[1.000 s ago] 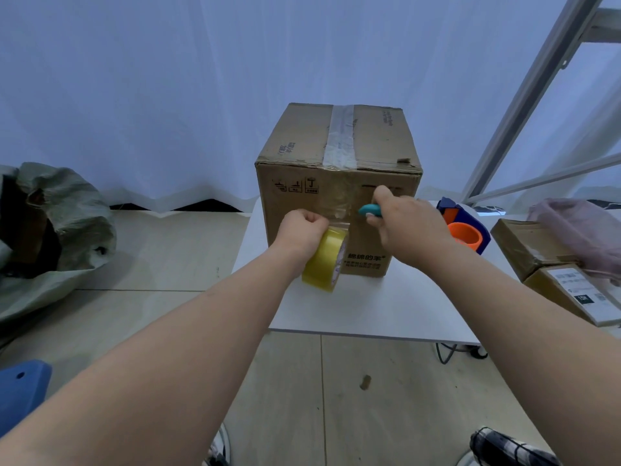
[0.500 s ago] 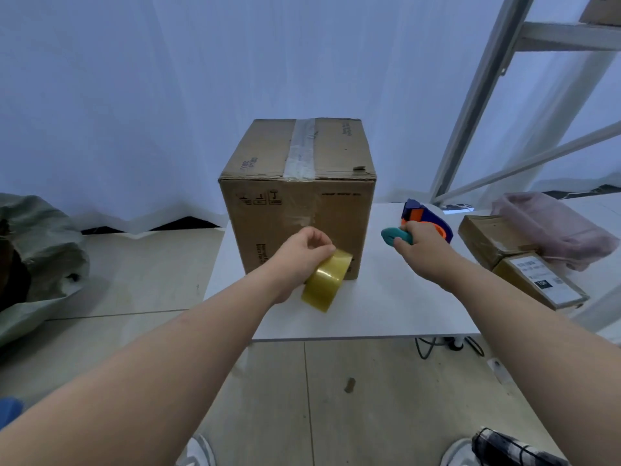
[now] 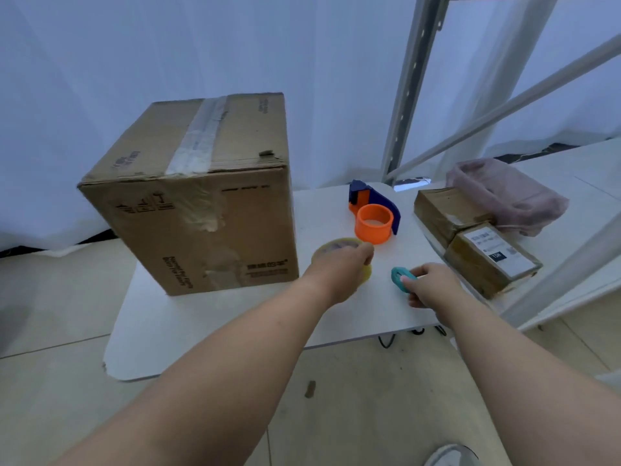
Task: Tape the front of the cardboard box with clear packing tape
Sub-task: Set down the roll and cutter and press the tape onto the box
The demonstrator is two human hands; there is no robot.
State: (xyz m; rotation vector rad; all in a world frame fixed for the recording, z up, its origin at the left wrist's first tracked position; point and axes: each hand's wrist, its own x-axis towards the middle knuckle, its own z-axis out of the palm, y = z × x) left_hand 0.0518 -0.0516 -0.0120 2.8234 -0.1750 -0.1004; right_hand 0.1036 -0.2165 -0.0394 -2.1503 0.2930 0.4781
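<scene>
A large cardboard box stands on the left part of the white table, with a strip of clear tape running over its top and down its front face. To the right of the box my left hand grips a yellowish roll of clear tape, held flat low over the table. My right hand holds a small teal cutter just above the table, right of the roll.
A blue and orange tape dispenser sits behind my hands. Two brown parcels and a pink bag lie at the right. A metal rack frame rises behind the table.
Both hands have left the box front. The left hand carried the roll rightward and laid it flat near the table; the right hand brought the cutter down beside it. My view swung right.
</scene>
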